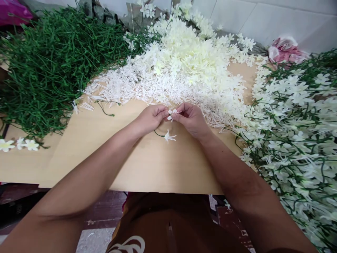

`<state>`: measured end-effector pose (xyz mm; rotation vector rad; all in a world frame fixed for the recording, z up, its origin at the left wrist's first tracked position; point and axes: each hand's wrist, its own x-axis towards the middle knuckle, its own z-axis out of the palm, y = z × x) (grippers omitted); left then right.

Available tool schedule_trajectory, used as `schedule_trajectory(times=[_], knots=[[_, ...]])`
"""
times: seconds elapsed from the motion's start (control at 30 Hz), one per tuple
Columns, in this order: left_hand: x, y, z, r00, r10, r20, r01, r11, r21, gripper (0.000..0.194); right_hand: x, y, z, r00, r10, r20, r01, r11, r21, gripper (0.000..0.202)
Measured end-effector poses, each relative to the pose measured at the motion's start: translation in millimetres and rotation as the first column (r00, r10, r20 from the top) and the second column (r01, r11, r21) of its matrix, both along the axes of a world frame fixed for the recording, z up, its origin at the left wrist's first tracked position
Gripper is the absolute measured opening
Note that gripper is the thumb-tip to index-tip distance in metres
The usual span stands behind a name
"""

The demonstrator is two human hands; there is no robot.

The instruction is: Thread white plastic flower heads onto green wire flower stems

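Observation:
Over the middle of the tan board [158,168], my left hand [154,117] and my right hand [191,117] meet around a small white flower [172,114]. My right thumb and fingers pinch the flower, with white stamens showing between them. The closed fingers of my left hand touch its left side; a dark green stem comes out below that hand. On this stem hangs another white flower [169,136], its long petals pointing right. Behind the hands lie white stamen pieces [126,84] and a heap of cream flower heads [195,52].
Green stems [58,59] are piled at the left. Finished-looking white flowers on stems [302,140] fill the right side. A loose green stem [105,109] lies on the board. Pink and white cloth [285,51] sits by the tiled wall [263,21].

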<state>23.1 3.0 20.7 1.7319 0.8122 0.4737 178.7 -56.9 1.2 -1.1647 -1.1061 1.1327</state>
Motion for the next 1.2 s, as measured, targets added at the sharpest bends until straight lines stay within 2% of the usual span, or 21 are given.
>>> schedule_trajectory(times=[0.27, 0.37, 0.53, 0.83, 1.0, 1.2], knots=[[2, 1, -10.2, 0.998, 0.006, -0.055, -0.003, 0.998, 0.059, 0.022, 0, 2, -2.2, 1.0, 0.014, 0.018, -0.013, 1.0, -0.024, 0.038], [2, 1, -9.4, 0.999, -0.009, -0.031, 0.01, 1.0, 0.029, 0.024, 2, 2, -2.7, 0.999, 0.035, 0.029, -0.034, 0.998, -0.048, 0.038], [1, 0, -5.2, 0.998, -0.038, 0.052, 0.04, 0.999, -0.023, 0.026, 4, 2, -1.3, 0.996, 0.074, -0.057, -0.077, 0.995, -0.066, 0.04], [3, -3, -6.5, 0.997, -0.024, 0.076, 0.026, 0.999, -0.033, 0.037, 0, 1, 1.8, 0.997, 0.045, -0.067, -0.05, 0.997, -0.064, 0.043], [3, -4, -0.6, 0.996, -0.031, 0.08, 0.038, 0.996, -0.086, 0.036, 5, 1, 3.1, 0.977, 0.087, -0.192, -0.102, 0.992, -0.07, 0.041], [-3, -1, 3.4, 0.99, -0.138, 0.04, 0.14, 0.99, -0.035, 0.04, 12, 3, 2.0, 0.945, 0.136, -0.299, -0.168, 0.982, -0.086, 0.042]])
